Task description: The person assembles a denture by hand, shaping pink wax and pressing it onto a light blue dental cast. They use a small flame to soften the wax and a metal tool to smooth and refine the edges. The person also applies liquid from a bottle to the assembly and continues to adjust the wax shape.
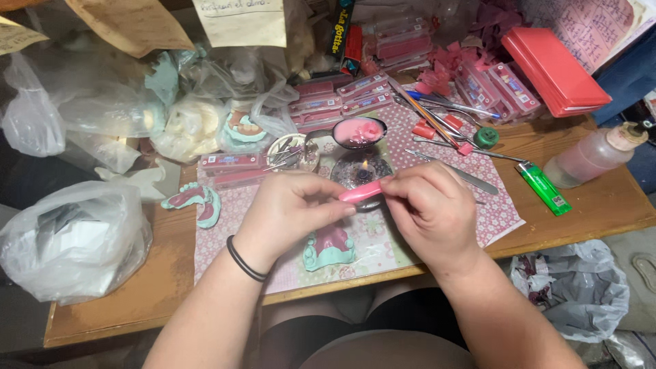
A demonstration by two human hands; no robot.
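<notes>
Head view, lit burner (362, 169) behind pink wax strip (360, 192)

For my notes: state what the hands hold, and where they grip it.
Both hands pinch a pink wax strip: left hand at its left end, right hand at its right end.

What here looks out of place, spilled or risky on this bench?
A small flame burns in a dish just beyond both hands, which hold a pink wax strip close above it. The green lighter lies nearby. Nothing looks spilled.
</notes>
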